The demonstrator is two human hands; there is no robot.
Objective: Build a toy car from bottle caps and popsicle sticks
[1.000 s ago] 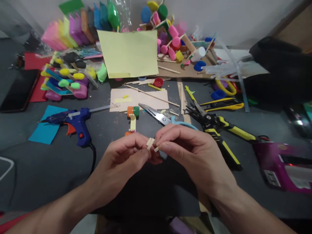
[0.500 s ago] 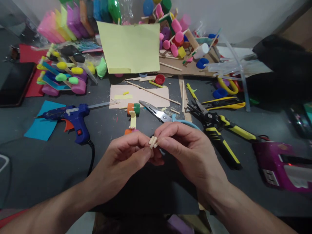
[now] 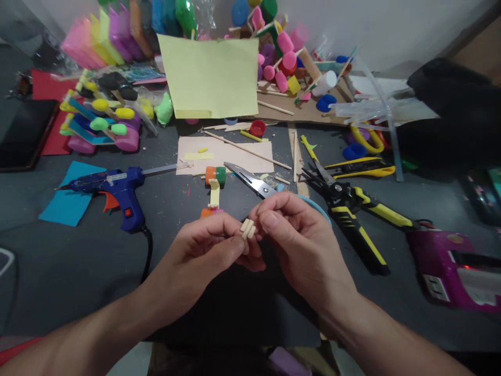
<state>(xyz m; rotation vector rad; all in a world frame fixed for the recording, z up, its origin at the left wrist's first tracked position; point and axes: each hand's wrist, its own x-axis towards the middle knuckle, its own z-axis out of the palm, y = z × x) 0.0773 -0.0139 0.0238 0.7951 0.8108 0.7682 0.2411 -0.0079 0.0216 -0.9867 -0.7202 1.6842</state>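
Between thumb and fingers, my left hand (image 3: 213, 250) pinches a small bundle of short wooden stick pieces (image 3: 248, 228), their cut ends facing up. Close at its right side is my right hand (image 3: 301, 240), thumb and index finger drawn together; whether anything sits between those fingertips is hidden. Just beyond the hands lie scissors (image 3: 254, 181) with light blue handles, partly covered by my right hand. A little piece of orange and green caps (image 3: 215, 176) joined to a pale yellow strip (image 3: 214, 193) stands beyond my left hand.
To the left a blue glue gun (image 3: 117, 190) rests over blue paper (image 3: 74, 209). Pliers (image 3: 352, 209) and a purple box (image 3: 450, 266) lie right. A wheeled craft model (image 3: 102, 125) stands back left; a pale pink card (image 3: 227, 156) carries sticks.
My right fingertips have drawn slightly right, away from the stick bundle, so more of it shows. My left hand keeps its pinch in nearly the same place.
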